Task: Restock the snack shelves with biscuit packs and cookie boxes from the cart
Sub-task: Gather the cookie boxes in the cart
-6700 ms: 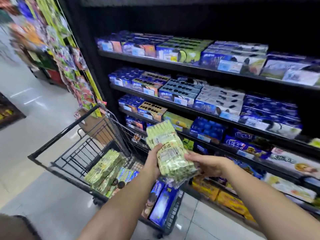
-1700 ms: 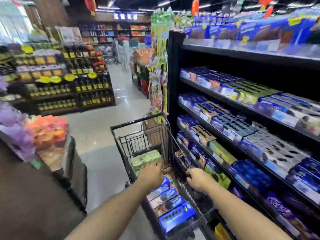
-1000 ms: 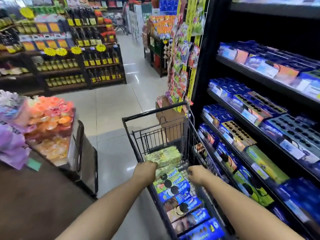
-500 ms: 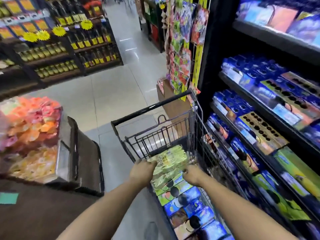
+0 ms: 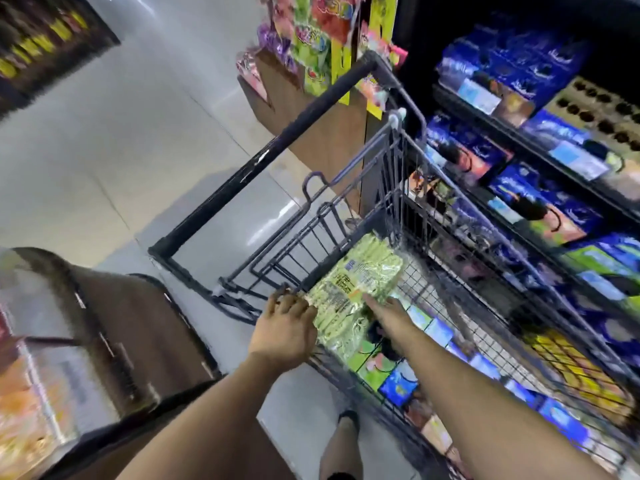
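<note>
From the head camera, the green pack (image 5: 356, 285) lies in the cart (image 5: 398, 188) at its handle end, on top of the boxes (image 5: 398, 379). Its long axis runs diagonally, the near end towards the person and the far end towards the cart's end wall and the shelves (image 5: 554, 157) on the right. The left hand (image 5: 284, 327) curls its fingers over the pack's near left edge, and the right hand (image 5: 386, 311) grips its near right corner, though blur softens the fingers.
</note>
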Motion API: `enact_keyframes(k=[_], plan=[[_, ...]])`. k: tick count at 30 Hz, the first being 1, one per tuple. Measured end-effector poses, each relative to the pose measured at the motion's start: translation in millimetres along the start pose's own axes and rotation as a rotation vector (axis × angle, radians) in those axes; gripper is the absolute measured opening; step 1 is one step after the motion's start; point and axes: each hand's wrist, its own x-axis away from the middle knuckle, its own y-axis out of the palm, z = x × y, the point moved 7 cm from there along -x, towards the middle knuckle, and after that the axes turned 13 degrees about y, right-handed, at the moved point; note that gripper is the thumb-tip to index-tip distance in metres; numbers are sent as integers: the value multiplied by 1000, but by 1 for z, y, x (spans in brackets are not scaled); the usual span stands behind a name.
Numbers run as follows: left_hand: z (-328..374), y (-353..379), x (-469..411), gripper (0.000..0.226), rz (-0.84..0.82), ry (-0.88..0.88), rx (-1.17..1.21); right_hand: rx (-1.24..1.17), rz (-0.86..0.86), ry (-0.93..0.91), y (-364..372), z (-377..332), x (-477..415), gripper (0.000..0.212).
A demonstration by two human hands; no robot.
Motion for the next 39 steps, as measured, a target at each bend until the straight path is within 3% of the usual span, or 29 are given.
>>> enact_keyframes(k=[4, 9, 15, 20, 26, 28, 31, 35, 39], plan=[[-3, 1, -1, 30, 47, 24, 25, -178, 53, 53, 6, -4, -20, 113], [-5, 3, -1, 24, 92, 40, 39, -273, -77, 105, 23, -4, -33, 132], [-7, 5, -2, 30, 77, 52, 53, -423, -130, 48, 47, -8, -37, 129], [-11, 11, -2, 36, 97, 61, 33, -580, -79, 4, 34, -8, -32, 135], [-13, 7, -3, 35, 37, -41, 109, -540, -191, -72, -15, 0, -1, 139], [-15, -6, -8, 27, 78, -184, 293, -466, -207, -109, -43, 2, 20, 140], [3, -33, -25, 25, 137, -389, 798, -381, -258, -136, -85, 8, 59, 140], [96, -59, -52, 87, -106, -467, 1489, -319, -273, -143, -140, 23, 116, 98], [194, -88, -61, 126, -208, -404, 1779, -299, -291, -222, -177, 31, 176, 40]])
